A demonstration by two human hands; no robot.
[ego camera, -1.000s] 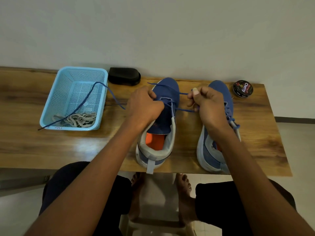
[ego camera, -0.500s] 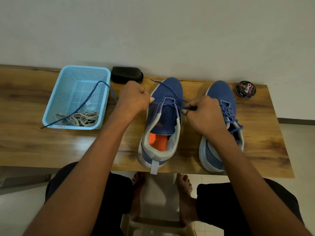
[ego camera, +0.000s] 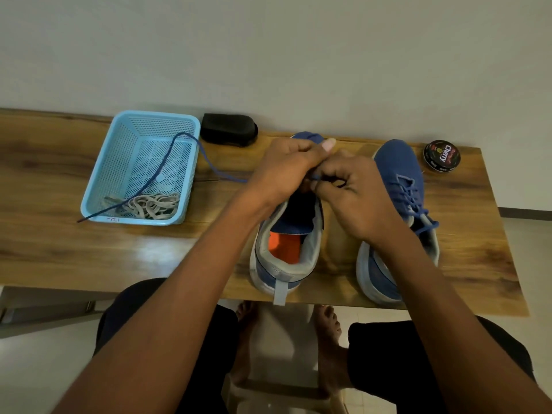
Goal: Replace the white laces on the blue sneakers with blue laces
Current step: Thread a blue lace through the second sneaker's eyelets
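Two blue sneakers stand on the wooden table (ego camera: 59,186), toes toward the wall. The left sneaker (ego camera: 286,252) shows its orange insole; my left hand (ego camera: 280,171) and my right hand (ego camera: 355,195) meet over its eyelets, fingers curled, pinching the blue lace (ego camera: 179,162). That lace trails left from my left hand, loops over the light blue basket (ego camera: 98,177) and ends on the table in front of it. The right sneaker (ego camera: 400,174) is laced in blue. The removed white laces (ego camera: 152,206) lie bundled in the basket. The eyelets under my hands are hidden.
A black shoe brush (ego camera: 229,130) lies at the table's back edge beside the basket. A round black polish tin (ego camera: 442,155) sits at the back right corner. My knees and bare feet show below the table's front edge.
My hands have come together over the left sneaker's eyelets from being apart on either side. The lace stretch between them is now hidden under my fingers.
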